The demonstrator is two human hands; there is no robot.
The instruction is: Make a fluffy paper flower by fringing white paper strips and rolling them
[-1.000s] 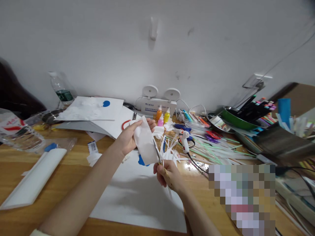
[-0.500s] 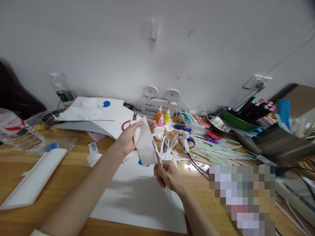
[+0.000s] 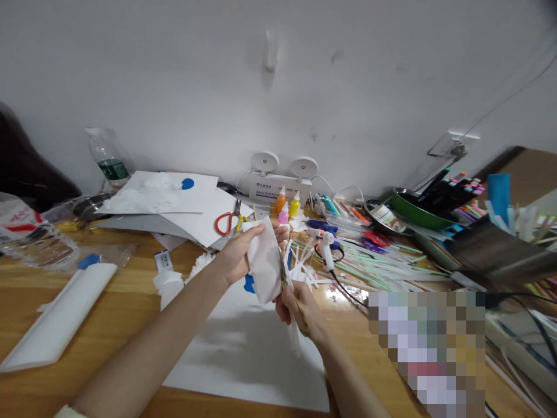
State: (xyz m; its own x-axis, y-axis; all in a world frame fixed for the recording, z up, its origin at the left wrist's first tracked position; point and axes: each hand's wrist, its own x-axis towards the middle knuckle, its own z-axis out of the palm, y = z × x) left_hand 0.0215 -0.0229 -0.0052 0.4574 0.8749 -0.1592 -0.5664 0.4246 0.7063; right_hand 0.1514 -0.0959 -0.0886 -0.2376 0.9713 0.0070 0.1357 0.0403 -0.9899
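Note:
My left hand (image 3: 241, 251) is closed on a piece of white paper (image 3: 264, 270), thumb on its near face and fingers behind it. In my right hand (image 3: 298, 305) is a pair of scissors (image 3: 284, 274), its blades along the paper's right edge. A narrow white strip (image 3: 295, 339) hangs down beside my right hand. Below both hands a large white sheet (image 3: 243, 354) lies on the table, with a blue piece (image 3: 249, 284) partly behind the held paper.
Red-handled pliers (image 3: 226, 223) and small paint bottles (image 3: 282, 213) stand or lie behind my hands. To the right are a glue gun (image 3: 325, 249) with a cord, scattered strips and a green bowl (image 3: 420, 212) of markers. A rolled white sheet (image 3: 65, 319) lies left.
Both hands have shifted: the left moved right and down with the paper, uncovering the pliers. The scissors' blades are now more upright along the paper's edge.

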